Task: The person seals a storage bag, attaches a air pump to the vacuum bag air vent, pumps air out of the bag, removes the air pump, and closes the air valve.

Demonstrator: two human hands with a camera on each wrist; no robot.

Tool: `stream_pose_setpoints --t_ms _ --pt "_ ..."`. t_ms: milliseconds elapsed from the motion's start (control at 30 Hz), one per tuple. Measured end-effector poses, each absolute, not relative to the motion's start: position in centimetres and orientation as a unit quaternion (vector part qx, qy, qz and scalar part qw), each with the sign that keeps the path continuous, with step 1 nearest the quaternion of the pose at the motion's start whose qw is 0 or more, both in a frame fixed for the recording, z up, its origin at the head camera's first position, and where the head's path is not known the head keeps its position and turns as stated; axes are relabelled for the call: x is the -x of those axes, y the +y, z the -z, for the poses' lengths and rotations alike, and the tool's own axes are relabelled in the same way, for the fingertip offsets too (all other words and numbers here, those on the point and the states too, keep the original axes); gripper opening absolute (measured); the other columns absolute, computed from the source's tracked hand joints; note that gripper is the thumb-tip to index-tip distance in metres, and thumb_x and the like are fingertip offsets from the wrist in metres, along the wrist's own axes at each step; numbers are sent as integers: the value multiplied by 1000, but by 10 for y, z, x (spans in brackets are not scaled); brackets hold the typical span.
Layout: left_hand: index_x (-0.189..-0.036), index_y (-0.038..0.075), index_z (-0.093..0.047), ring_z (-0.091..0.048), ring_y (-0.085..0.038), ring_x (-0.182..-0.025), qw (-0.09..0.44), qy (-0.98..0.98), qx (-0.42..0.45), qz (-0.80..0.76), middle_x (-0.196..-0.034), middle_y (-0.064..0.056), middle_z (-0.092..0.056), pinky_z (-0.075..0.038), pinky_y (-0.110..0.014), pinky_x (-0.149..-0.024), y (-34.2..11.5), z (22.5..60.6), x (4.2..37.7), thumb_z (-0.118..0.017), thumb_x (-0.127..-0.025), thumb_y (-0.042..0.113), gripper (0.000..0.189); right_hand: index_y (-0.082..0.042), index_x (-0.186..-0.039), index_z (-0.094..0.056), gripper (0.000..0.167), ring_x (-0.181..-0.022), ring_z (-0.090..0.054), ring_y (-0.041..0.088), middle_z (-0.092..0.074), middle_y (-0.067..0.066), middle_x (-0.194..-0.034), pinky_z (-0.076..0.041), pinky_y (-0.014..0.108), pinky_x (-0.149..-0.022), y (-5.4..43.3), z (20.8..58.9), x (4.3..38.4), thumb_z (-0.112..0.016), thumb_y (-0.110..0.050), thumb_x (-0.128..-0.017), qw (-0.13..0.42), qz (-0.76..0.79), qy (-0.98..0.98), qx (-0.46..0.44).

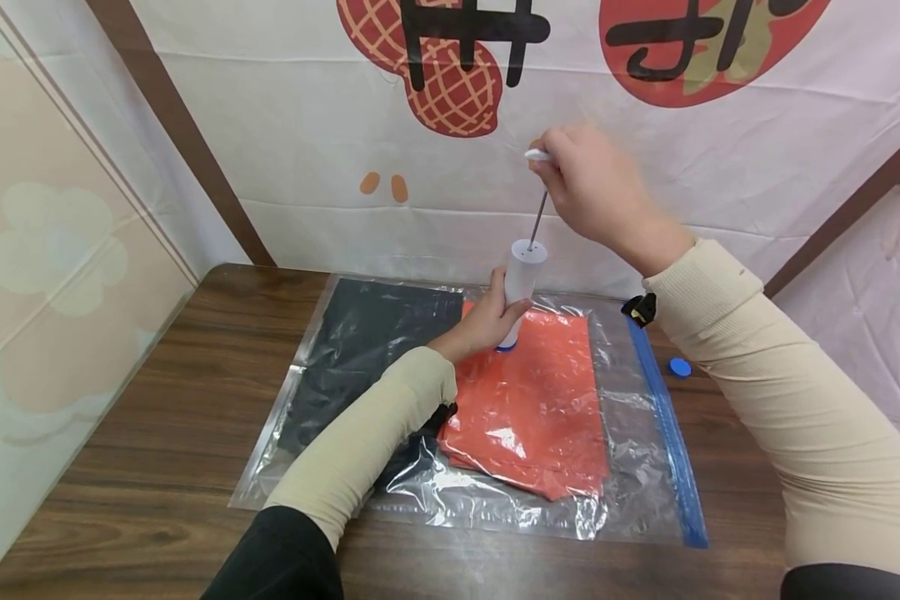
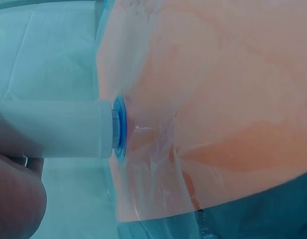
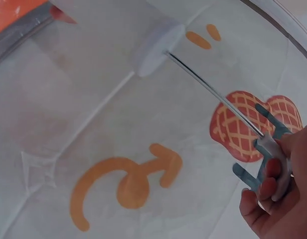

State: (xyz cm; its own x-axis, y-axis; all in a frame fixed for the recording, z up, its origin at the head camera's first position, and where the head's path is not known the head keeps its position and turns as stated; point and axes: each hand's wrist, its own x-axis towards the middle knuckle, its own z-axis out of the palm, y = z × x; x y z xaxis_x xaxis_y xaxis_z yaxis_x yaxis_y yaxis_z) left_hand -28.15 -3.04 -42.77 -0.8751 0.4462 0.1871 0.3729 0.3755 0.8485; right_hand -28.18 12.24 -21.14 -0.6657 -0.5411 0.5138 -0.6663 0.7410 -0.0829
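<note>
A white hand pump (image 1: 522, 275) stands slightly tilted on a clear vacuum storage bag (image 1: 630, 417), its base at the bag's blue valve (image 2: 121, 128). My left hand (image 1: 486, 321) grips the pump's barrel, fingers and thumb wrapped round it. Above it, my right hand (image 1: 588, 183) holds the white handle (image 3: 275, 167), and a long stretch of the metal rod (image 3: 213, 92) shows out of the barrel. Inside the bag lie a folded orange cloth (image 1: 525, 408) and a dark cloth (image 1: 378, 350), side by side.
A small blue cap (image 1: 679, 367) lies on the brown wooden table (image 1: 142, 433), right of the bag's blue zip edge (image 1: 667, 433). Close behind the table hangs a white printed cloth (image 1: 307, 125); another fabric wall (image 1: 52, 250) rises at the left.
</note>
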Motion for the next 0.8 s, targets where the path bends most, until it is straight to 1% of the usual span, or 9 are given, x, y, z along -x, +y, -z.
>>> stream_pose_setpoints --t_ms 67,200,333,400,567,800 --pt "-154 6 -8 -51 -35 -131 39 828 -248 -502 -141 -22 -44 -40 -53 -111 -30 428 282 -51 -108 25 66 3 -109 -60 17 -87 -54 32 -60 15 -90 -47 45 -76 123 218 282 -57 -13 -104 221 -126 -907 -336" --pt "-154 6 -9 -50 -35 -131 37 826 -248 -505 -141 -21 -44 -40 -52 -111 -30 428 282 -52 -108 25 66 0 -104 -58 14 -76 -55 30 -57 13 -82 -45 42 -66 123 230 281 -59 -14 -103 184 -105 -919 -332" --pt "-153 6 -10 -52 -34 -129 35 825 -249 -506 -139 -20 -45 -41 -51 -110 -29 428 282 -52 -108 24 65 -3 -103 -60 13 -70 -59 28 -61 11 -81 -47 40 -61 124 244 280 -61 -16 -103 145 -92 -929 -327" --pt "-153 7 -10 -52 -34 -129 36 824 -251 -507 -139 -20 -46 -41 -50 -109 -29 428 282 -52 -108 24 64 -4 -102 -61 12 -70 -60 27 -62 11 -81 -48 40 -62 124 251 280 -61 -16 -103 133 -89 -932 -325" --pt "-153 7 -10 -53 -33 -128 38 821 -256 -509 -138 -20 -45 -42 -49 -108 -29 429 283 -51 -108 23 63 -6 -100 -60 12 -71 -62 27 -62 11 -82 -51 42 -63 124 265 280 -64 -17 -101 127 -78 -935 -323" --pt "-153 7 -10 -52 -32 -128 41 823 -253 -507 -138 -19 -44 -43 -49 -108 -31 429 282 -51 -108 25 63 -6 -99 -60 11 -70 -62 28 -62 11 -80 -50 43 -62 123 271 281 -64 -16 -101 135 -80 -933 -323"
